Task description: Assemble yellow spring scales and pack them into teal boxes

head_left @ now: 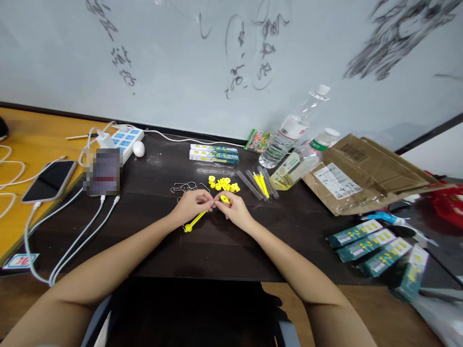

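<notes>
My left hand and my right hand meet at the fingertips above the dark table. A thin yellow plastic rod with a wider end runs down and left from my left fingers, which are pinched at its upper end. Between my right thumb and fingers sits a small yellow plastic piece. Whatever lies where the fingertips join is too small to make out. Just beyond my hands is a pile of small yellow plastic parts. Bent metal wires lie behind my left hand.
Yellow rods and clear tubes lie right of the pile. Small boxes are behind. Two bottles, a brown parcel and several green boxes stand right. A power strip, cables and phone are left.
</notes>
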Motion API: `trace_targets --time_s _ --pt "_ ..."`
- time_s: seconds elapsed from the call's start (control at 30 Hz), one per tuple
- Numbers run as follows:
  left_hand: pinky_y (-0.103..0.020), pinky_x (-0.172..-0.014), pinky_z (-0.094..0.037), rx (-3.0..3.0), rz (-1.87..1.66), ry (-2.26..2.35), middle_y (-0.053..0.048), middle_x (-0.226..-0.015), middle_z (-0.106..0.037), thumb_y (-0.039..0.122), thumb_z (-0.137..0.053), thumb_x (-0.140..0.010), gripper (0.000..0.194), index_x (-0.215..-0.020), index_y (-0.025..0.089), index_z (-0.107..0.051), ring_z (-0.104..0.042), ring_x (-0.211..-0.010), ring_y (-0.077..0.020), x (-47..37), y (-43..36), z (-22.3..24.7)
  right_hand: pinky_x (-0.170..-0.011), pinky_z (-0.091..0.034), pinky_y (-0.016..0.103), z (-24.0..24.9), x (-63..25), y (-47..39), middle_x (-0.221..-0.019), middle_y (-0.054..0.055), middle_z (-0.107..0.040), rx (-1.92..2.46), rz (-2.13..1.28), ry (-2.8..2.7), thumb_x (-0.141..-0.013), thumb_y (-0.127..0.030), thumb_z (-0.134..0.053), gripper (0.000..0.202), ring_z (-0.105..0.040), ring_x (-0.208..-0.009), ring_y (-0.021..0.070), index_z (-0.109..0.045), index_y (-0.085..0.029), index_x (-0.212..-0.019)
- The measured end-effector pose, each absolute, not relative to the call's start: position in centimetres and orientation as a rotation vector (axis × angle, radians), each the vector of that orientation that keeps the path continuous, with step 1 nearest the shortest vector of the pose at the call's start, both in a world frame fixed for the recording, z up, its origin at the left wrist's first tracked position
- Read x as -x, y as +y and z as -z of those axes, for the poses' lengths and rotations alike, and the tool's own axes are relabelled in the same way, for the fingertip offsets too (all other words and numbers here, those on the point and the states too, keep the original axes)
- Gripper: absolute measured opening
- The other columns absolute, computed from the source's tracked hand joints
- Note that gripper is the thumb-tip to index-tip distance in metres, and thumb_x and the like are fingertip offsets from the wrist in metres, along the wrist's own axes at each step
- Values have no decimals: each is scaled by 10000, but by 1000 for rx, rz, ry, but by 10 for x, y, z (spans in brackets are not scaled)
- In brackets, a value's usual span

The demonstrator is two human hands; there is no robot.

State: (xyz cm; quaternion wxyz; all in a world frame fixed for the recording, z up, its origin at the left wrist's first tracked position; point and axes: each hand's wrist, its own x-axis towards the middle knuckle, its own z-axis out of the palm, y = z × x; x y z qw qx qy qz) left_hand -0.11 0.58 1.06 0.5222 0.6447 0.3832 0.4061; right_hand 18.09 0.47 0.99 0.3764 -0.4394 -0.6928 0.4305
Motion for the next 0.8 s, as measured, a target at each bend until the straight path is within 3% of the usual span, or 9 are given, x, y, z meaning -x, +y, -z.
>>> trace_targets --time_s 0.13,0.23,0.4,0.57,0.8 --pt "-275 -702 -550 -1609 -911 919 -41 -718 -700 244 -634 -748 105 -747 147 -594 -687 -694 -148 4 5 -15 -338 -295 183 -9 -182 5 -557 -52 -526 1158 -1151 -1794 -786 -348 -606 173 -384 -356 60 -596 -188 -851" --pt "-272 -698 -540 -1674 -878 919 -41 -735 -701 232 -620 -743 88 -742 151 -585 -676 -698 -144 6 4 -15 -356 -324 183 -9 -183 6 -621 -30 -572 1131 -1141 -1831 -788 -334 -606 164 -399 -383 56 -603 -178 -836" --pt "-222 -599 -488 -1859 -869 997 5 -659 -639 185 -593 -717 51 -705 165 -548 -601 -603 -109 4 3 -11 -362 -304 174 -8 -180 3 -575 -56 -500 1142 -1107 -1853 -775 -303 -617 132 -371 -373 43 -575 -178 -783" --pt "-205 -567 -444 -1913 -958 1104 33 -616 -574 162 -558 -701 61 -682 173 -501 -533 -565 -92 1 1 -11 -339 -268 166 -3 -177 -2 -636 -86 -446 1086 -1235 -1785 -834 -281 -513 132 -356 -341 42 -443 -232 -934" --pt "-197 -536 -383 -1934 -1067 1155 48 -596 -512 165 -538 -700 77 -678 183 -466 -463 -534 -82 1 1 -13 -598 -373 234 -6 -180 -3 -725 -36 -444 1065 -832 -2029 -912 -272 -401 54 -445 -598 108 -406 -221 -931"
